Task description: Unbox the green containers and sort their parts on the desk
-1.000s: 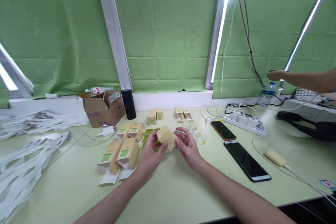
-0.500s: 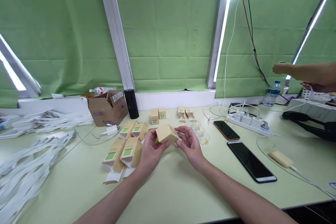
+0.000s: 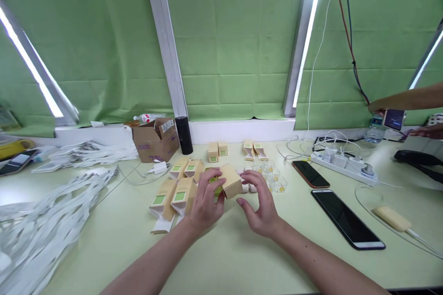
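A small tan cardboard box (image 3: 231,181) is gripped in my left hand (image 3: 206,201), fingers over its left side and thumb below. Something yellow-green shows between these fingers, partly hidden. My right hand (image 3: 259,205) is just right of the box, fingers curved and apart, holding nothing. To the left stand several tan boxes with green labels, among them a front box (image 3: 183,195) with its white flap hanging open. Behind my right hand lie clear plastic trays (image 3: 273,176) with round cups and small white pieces, partly covered by the fingers.
Further back are two closed boxes (image 3: 213,152) and two open boxes (image 3: 254,150). White straps (image 3: 65,221) spread over the left. Two phones (image 3: 346,219), a power strip (image 3: 342,162) and cables lie right. A brown carton (image 3: 155,140) and black cylinder (image 3: 184,135) stand behind. Another person's arm (image 3: 408,100) reaches in, holding a phone.
My right hand has let go of the box, which has turned in my left hand. The view has shifted left. At far right, the other person's hand has lowered with a phone.
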Demonstrator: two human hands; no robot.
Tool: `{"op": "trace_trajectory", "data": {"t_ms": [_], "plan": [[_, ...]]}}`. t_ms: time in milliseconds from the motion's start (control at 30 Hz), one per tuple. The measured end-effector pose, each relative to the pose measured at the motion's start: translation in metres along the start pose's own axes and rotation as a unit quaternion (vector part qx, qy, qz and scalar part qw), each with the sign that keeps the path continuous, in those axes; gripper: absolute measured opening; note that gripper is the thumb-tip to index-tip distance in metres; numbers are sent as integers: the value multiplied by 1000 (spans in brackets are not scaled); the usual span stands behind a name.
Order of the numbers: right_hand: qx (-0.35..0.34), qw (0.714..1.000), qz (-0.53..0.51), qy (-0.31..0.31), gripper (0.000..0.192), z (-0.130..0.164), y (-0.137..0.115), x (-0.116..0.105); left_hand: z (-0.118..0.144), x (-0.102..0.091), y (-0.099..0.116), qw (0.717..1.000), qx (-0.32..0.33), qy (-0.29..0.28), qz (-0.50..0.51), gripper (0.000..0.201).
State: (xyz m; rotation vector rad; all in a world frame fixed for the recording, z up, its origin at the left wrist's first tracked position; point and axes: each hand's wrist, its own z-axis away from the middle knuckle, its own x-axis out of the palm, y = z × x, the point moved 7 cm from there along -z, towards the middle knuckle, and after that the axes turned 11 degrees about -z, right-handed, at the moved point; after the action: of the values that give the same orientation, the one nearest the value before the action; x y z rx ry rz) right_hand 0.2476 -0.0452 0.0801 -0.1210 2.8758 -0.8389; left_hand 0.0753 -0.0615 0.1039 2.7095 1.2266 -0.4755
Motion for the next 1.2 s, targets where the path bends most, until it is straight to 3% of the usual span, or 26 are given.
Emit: {"op": "trace_trajectory", "data": {"t_ms": [467,833,1200], "plan": [[50,997,63,-23,56,2,10,5,3,11,11,993,53,-64,-86,64],[73,992,94,-38,56,0,15,1,6,20,16,983,32,-148,-106,50],[85,991,105,-22,52,0,23,1,9,27,14,984,-6,-161,-82,48]]}}
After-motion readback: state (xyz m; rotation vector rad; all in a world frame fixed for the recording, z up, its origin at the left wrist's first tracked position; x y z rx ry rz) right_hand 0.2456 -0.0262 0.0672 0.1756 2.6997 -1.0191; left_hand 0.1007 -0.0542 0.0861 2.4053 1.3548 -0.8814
